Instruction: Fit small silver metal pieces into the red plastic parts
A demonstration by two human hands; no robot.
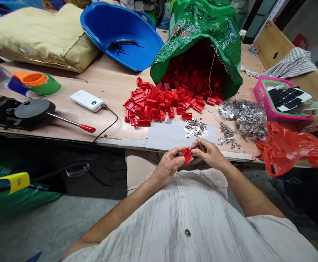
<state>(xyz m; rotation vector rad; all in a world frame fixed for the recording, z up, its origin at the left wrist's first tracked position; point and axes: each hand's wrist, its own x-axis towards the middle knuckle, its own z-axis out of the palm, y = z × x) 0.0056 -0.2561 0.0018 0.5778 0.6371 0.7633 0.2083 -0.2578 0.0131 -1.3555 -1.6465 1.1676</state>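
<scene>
In front of my belly, just off the table edge, my left hand point(168, 165) pinches a small red plastic housing point(187, 155) between thumb and fingers. My right hand point(209, 154) is closed at the housing's right side, its fingertips by the part. A thin tool with a brown handle point(202, 148) shows among the right fingers; its tip is too small to make out. Just beyond the hands, small flat metal pieces point(195, 128) lie heaped on a grey board point(161, 135). Behind them spreads a pile of red housings point(153, 102), spilling from a green woven sack point(197, 22).
To the left are a hand press point(33, 109) with a red-tipped lever, a white power bank point(86, 100) with cable, and a blue basin point(145, 47). On the right stand bags of metal pieces point(250, 118), a pink basket point(262, 94) and a red plastic bag point(295, 145).
</scene>
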